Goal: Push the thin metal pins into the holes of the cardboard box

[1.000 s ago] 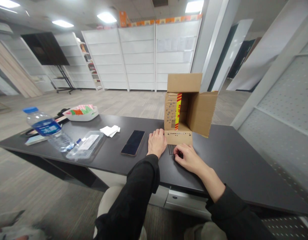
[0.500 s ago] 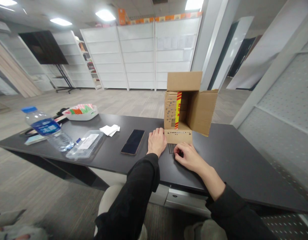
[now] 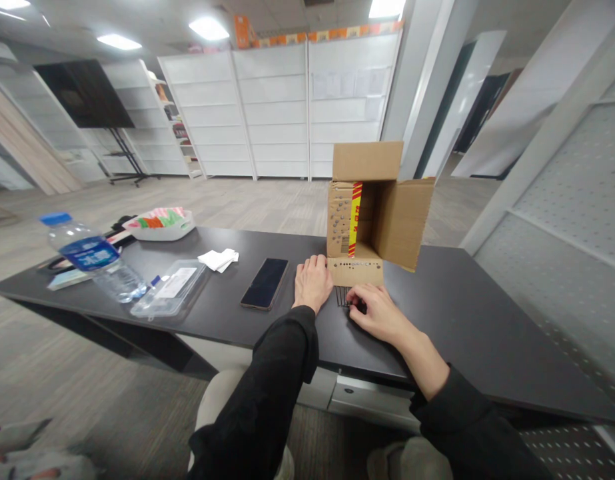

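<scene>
A cardboard box (image 3: pixel 410 220) stands open toward me, with its front flap (image 3: pixel 357 272) down over the table. A row of small dark and shiny dots runs across that flap. At the flap's left edge, my left hand (image 3: pixel 314 283) is closed with its fingers curled, gripping the edge; its fingertips are hidden. Several thin dark rods (image 3: pixel 342 297), like long screws or nails, lie side by side below the flap. Over their right end, my right hand (image 3: pixel 374 312) is bent in a pinch with thumb and forefinger close together. What sits between those fingers is too small to make out.
Left of my hands lies a phone (image 3: pixel 265 283), then folded white tissues (image 3: pixel 218 259) and a clear plastic case (image 3: pixel 174 290). A water bottle (image 3: pixel 94 260) and a white tray (image 3: pixel 160 233) of colourful packets stand farther left on the dark table (image 3: pixel 467 313).
Both hands stay in the same places, with at most a slight shift of the right fingers at the rods. The whole view moves slightly.
</scene>
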A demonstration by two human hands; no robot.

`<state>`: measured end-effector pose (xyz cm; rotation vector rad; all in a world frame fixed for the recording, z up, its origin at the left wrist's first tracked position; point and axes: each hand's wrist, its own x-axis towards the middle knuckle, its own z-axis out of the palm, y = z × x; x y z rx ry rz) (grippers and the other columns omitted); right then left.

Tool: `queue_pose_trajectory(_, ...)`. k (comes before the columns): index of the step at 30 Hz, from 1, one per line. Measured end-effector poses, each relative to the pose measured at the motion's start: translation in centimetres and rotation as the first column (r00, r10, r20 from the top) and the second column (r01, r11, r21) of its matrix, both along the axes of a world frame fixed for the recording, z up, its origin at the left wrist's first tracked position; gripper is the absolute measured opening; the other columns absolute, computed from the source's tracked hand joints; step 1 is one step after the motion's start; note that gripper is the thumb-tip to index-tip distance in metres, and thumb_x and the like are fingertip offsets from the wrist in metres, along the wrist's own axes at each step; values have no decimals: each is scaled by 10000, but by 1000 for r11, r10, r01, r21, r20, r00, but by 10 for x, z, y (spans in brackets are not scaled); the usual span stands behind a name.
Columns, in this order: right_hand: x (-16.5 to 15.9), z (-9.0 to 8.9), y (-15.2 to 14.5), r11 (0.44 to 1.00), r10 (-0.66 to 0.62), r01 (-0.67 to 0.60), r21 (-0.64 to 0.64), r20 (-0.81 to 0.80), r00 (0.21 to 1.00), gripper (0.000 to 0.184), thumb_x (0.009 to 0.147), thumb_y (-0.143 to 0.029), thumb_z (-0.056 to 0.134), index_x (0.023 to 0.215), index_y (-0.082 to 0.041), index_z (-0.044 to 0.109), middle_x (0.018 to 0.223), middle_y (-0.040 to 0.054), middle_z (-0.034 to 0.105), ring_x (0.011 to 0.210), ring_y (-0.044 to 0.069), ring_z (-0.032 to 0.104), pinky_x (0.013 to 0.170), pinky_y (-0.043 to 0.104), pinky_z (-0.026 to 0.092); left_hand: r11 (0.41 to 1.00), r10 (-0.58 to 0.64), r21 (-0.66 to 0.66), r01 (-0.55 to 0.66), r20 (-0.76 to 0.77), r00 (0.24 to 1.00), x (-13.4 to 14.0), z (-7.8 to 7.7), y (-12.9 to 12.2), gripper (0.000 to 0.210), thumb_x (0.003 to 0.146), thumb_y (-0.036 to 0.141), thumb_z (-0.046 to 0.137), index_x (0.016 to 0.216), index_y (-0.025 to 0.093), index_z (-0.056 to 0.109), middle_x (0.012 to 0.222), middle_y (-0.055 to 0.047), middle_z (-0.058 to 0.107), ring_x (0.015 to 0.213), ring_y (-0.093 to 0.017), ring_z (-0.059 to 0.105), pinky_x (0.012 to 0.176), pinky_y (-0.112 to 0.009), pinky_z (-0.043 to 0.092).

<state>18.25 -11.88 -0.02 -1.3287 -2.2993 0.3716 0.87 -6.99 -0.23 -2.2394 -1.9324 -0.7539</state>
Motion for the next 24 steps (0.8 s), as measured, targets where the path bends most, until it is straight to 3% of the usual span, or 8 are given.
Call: queue_pose_trajectory(24,0,0,0,1000,-4,4,-5,12,1000,50,792,-168,549,800,-205,580,848,25,671,848,191,593,830,337,320,1000,2,1,-2,-9,1000,0,0,0,141,962,163,465,1065,203,553,1099,-79,659,1068,-231,603,928,-361,400)
